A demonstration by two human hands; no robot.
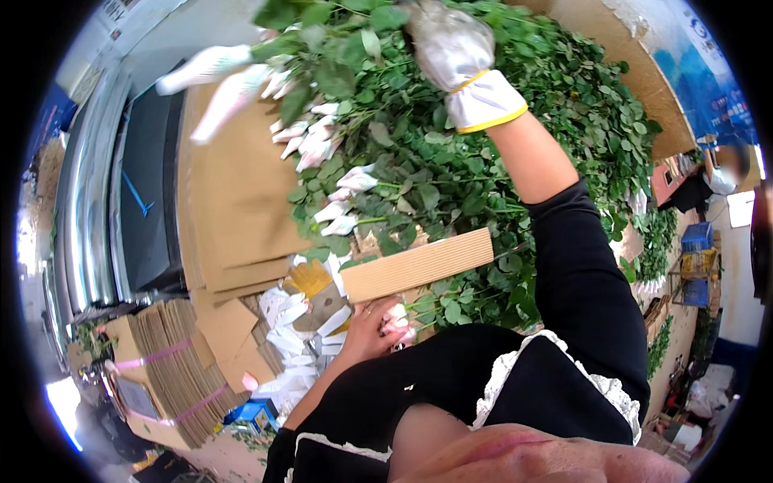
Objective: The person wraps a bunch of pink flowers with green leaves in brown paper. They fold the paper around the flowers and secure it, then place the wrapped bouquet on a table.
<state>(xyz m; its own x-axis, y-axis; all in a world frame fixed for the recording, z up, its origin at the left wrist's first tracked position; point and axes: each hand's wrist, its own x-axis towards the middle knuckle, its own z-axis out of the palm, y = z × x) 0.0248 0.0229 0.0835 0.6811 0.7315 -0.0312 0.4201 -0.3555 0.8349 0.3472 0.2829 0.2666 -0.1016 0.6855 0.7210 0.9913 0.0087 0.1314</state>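
My right hand, in a white glove with yellow trim, reaches over the pile of leafy rose stems. Its fingers are blurred near the top edge and appear closed on stems; two blurred rose heads in white sleeves stick out to the left. My bare left hand is close to my body, its fingers curled round pink rose heads and touching the lower edge of a corrugated cardboard strip. More sleeved rose heads lie along the pile's left side.
Flat cardboard sheets lie left of the roses. White sleeves and a yellow-and-grey glove are heaped below them. A strapped cardboard stack stands lower left, near a blue box. A cardboard wall borders the pile; another person is far right.
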